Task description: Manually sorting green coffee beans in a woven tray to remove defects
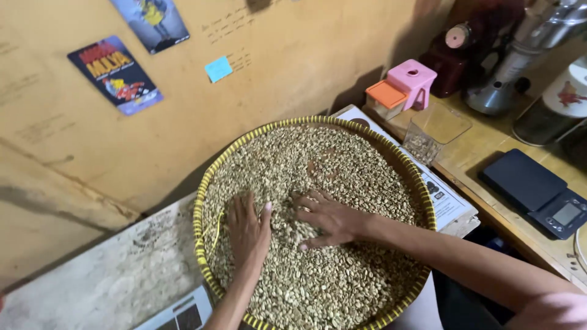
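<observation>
Green coffee beans (342, 183), pale grey-green, small ovals with a centre crease, matte and dry-looking, fill a round woven tray (211, 177). Tray sits on a rough pale slab, tilted slightly toward camera, rim yellow with dark bands.

Left hand (247, 229) flat on the beans, palm down, fingers together and slightly splayed, holding nothing. Right hand (327, 217) also palm down, fingers (306, 198) spread wide, tips dug lightly into the layer, gripping nothing. Hands near each other, not touching, both at tray centre-left.

Step looks like spreading and sorting by hand. To do it well, judged from the layout: keep palms flat and light, sweep a thin layer so odd beans show, stay off the rim so nothing spills, work one patch then shift.

A thin yellow strand (215, 232) lies on beans beside the left hand.

Farther: printed paper (449, 198) under tray's right edge; clear square plastic cup (437, 131) with a few beans inside, on a wooden counter (477, 153). Black digital scale (535, 189), smooth, flat. Pink plastic stool-shaped piece (413, 82) beside an orange-lidded box (385, 98). Metal grinder parts (520, 61), shiny, at far right.

Back wall (293, 55) painted ochre, scuffed, with stickers and a blue note (218, 68).
</observation>
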